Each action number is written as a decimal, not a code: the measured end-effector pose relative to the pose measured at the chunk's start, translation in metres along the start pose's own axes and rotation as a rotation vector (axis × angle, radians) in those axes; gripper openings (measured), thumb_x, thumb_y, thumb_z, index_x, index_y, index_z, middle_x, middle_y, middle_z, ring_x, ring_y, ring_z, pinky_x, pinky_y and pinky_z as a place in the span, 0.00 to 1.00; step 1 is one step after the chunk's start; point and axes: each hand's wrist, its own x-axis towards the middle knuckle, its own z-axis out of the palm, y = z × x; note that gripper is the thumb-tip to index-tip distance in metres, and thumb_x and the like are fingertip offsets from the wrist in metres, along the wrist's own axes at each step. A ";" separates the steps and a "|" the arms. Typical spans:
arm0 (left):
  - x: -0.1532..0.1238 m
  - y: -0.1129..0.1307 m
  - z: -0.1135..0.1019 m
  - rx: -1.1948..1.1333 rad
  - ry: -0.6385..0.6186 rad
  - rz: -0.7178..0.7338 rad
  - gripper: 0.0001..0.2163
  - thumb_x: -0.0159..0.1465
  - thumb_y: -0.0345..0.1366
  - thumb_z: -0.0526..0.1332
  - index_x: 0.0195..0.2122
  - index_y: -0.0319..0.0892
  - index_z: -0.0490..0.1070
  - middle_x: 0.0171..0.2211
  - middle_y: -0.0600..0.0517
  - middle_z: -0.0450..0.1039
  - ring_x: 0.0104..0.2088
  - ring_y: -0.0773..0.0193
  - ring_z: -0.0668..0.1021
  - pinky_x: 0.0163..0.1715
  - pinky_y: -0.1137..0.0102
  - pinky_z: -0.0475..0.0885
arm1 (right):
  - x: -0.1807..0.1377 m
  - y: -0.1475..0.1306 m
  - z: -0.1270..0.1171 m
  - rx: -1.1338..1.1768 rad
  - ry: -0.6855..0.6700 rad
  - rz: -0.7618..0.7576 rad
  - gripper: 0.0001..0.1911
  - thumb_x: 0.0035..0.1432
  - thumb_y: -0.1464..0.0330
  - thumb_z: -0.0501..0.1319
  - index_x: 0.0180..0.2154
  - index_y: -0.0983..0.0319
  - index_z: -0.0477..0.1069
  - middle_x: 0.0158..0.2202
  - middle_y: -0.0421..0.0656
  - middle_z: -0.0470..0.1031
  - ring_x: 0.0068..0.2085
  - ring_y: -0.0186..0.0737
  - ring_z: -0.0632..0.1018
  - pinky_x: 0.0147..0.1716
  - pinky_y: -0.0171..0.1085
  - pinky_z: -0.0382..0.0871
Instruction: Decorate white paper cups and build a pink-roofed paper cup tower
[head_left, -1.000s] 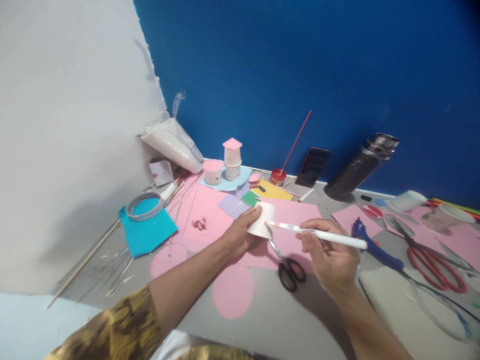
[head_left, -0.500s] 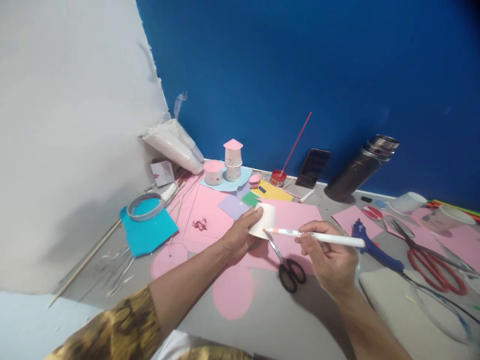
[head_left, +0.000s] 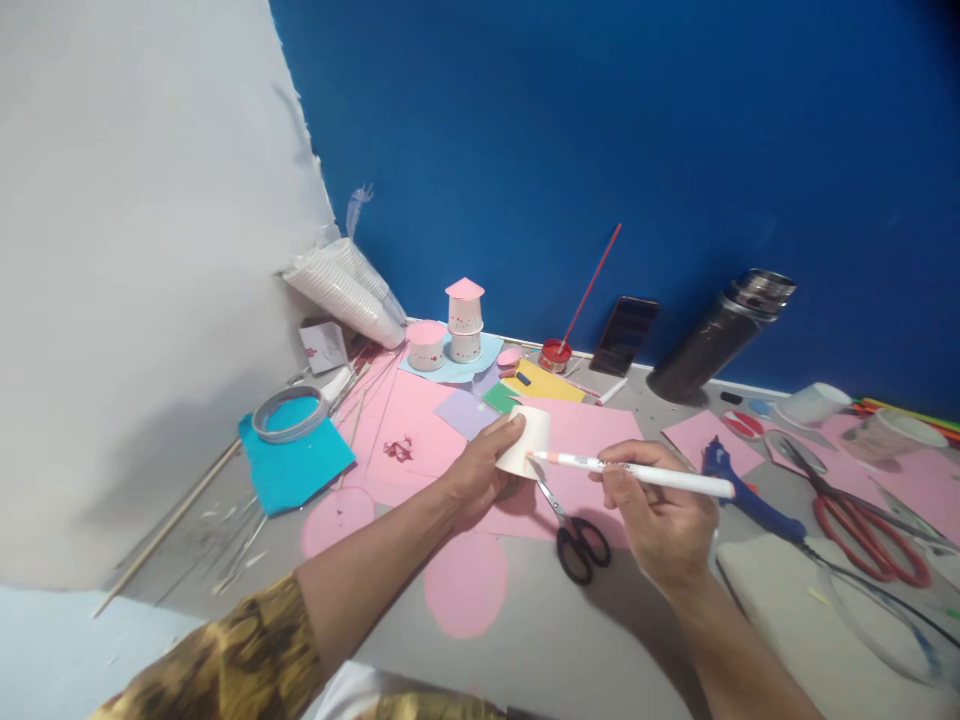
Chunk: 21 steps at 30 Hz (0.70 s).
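A white paper cup (head_left: 532, 440) is gripped from its left side by my left hand (head_left: 486, 465), above the pink sheets. Between the fingers of my right hand (head_left: 664, 510) is a white marker pen (head_left: 675, 478); its peach-coloured tip end points left and meets the lower part of the cup. Any mark under the tip is too small to make out. Black-handled scissors (head_left: 577, 545) lie just below the cup, with part of their blades hidden. A pink paper circle (head_left: 466, 590) lies on the table under my left forearm.
Behind my hands stand decorated cups with a pink cone roof (head_left: 465, 315). A tape roll (head_left: 289, 412) rests on blue card at left. To the right lie a blue glue gun (head_left: 754, 500), red-handled scissors (head_left: 874, 540) and a leaning dark flask (head_left: 716, 340).
The marker has tilted very slightly and its back end sits a little further right and lower. Both hands keep their hold, and the cup has barely moved.
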 end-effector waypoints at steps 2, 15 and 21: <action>-0.002 0.002 0.003 -0.017 -0.010 -0.004 0.25 0.52 0.52 0.78 0.42 0.40 0.75 0.32 0.52 0.74 0.31 0.65 0.76 0.34 0.71 0.72 | 0.000 0.002 0.001 -0.017 0.022 -0.012 0.01 0.66 0.68 0.66 0.39 0.58 0.77 0.32 0.39 0.80 0.29 0.36 0.81 0.26 0.31 0.73; -0.004 0.003 0.004 -0.032 0.031 -0.042 0.25 0.50 0.51 0.79 0.41 0.40 0.75 0.32 0.53 0.74 0.31 0.66 0.76 0.33 0.72 0.71 | -0.001 0.005 -0.002 -0.088 -0.009 -0.035 0.02 0.67 0.67 0.66 0.41 0.58 0.77 0.32 0.39 0.80 0.26 0.34 0.79 0.25 0.31 0.72; -0.005 0.003 0.004 -0.027 0.039 -0.054 0.24 0.53 0.50 0.78 0.41 0.41 0.75 0.33 0.52 0.75 0.31 0.66 0.76 0.33 0.73 0.72 | -0.001 0.005 -0.002 -0.084 0.009 -0.014 0.03 0.67 0.66 0.66 0.41 0.57 0.77 0.31 0.38 0.80 0.25 0.33 0.78 0.24 0.31 0.72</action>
